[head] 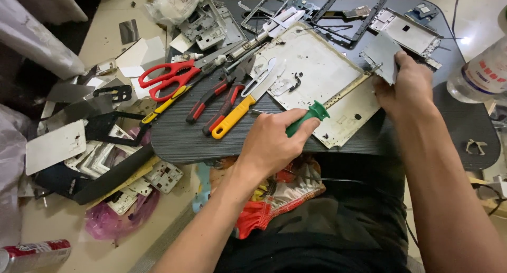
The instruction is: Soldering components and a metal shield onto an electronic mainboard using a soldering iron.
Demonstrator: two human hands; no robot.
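My left hand (274, 141), centre frame, is clenched round a green-handled screwdriver (306, 118). Its shaft points left, but the tip is thin and hard to make out. My right hand (406, 85), upper right, pinches a small grey metal plate (381, 56), lifting it off the corner of a large pale panel (322, 77) that lies on the dark table (174, 141). I judge I am stripping parts from the panel; the next move seems to call for freeing whatever fastens the plate. Left of the panel lie a yellow-handled knife (237, 112), pliers (219, 96) and red scissors (169, 77). A bottle (483, 72) is cut off at the right edge. Floor scraps, lower left, blur together.
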